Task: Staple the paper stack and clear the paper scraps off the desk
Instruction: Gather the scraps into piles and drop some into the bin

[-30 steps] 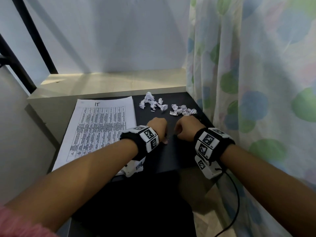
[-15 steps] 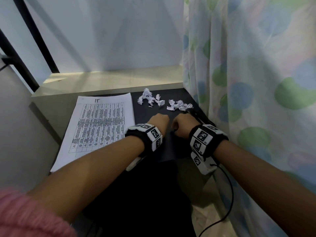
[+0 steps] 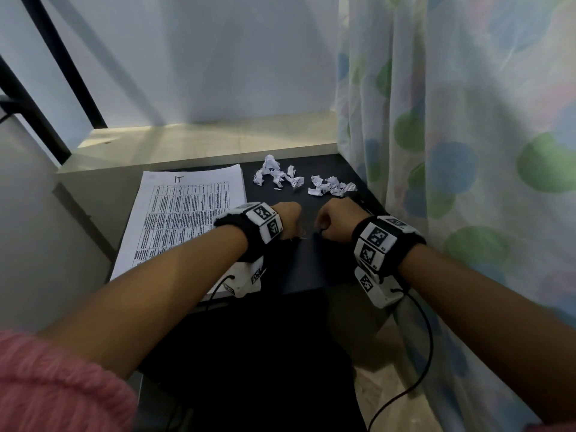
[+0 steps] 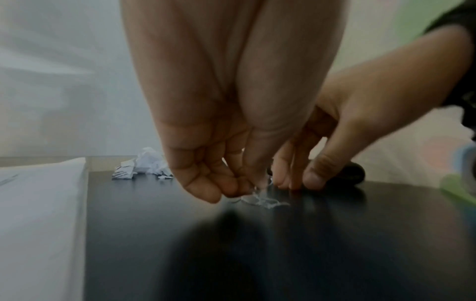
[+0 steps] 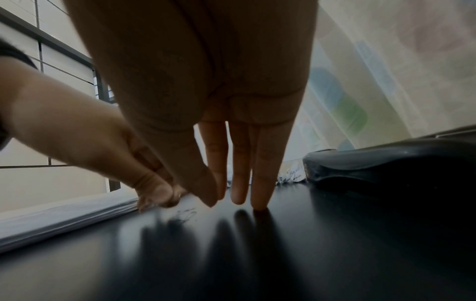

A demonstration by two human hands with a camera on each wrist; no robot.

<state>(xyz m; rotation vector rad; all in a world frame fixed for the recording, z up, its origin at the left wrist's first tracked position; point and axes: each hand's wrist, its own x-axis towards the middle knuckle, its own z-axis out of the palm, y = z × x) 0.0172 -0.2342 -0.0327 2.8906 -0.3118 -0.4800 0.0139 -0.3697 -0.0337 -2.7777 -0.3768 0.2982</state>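
Desk: left hand pinches staples.

Paper stack partly under left forearm, stapler cut off at edge, tiny bits perhaps staples

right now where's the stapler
In the right wrist view the black stapler lies on the desk right of the right hand, beside the curtain.

Dim overall — soft daylight from twelve o'clock, through the curtain at three. Blurred, bowed at the edges; palms out of focus — long finger shadows toward six.
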